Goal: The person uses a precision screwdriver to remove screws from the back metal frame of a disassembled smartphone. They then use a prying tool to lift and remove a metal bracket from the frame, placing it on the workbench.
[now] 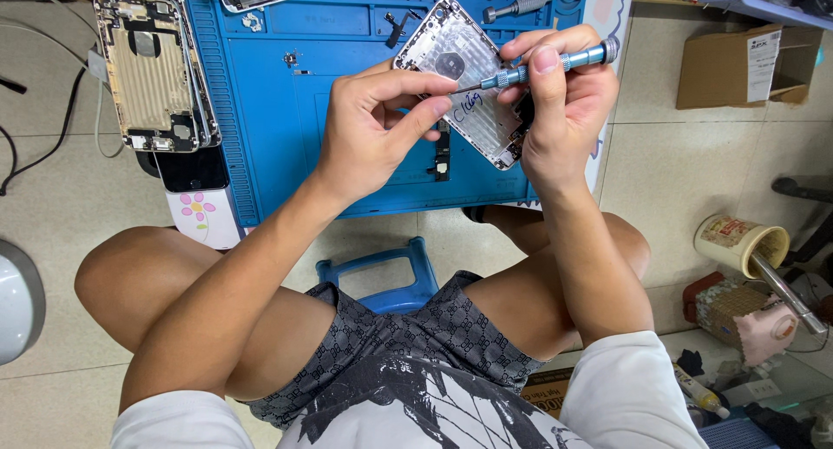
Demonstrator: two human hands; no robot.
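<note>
Over the blue mat [286,111], hands grip phone housing [464,67] and screwdriver [555,65].

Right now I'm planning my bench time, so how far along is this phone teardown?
Done: the silver phone shell looks largely stripped, and another gutted housing lies on the blue mat. In hand: the right hand works a screwdriver into the shell, steadied by the left hand. How many screws remain isn't visible.

Beige tiled floor [685,167], blue stool [386,275]
</note>
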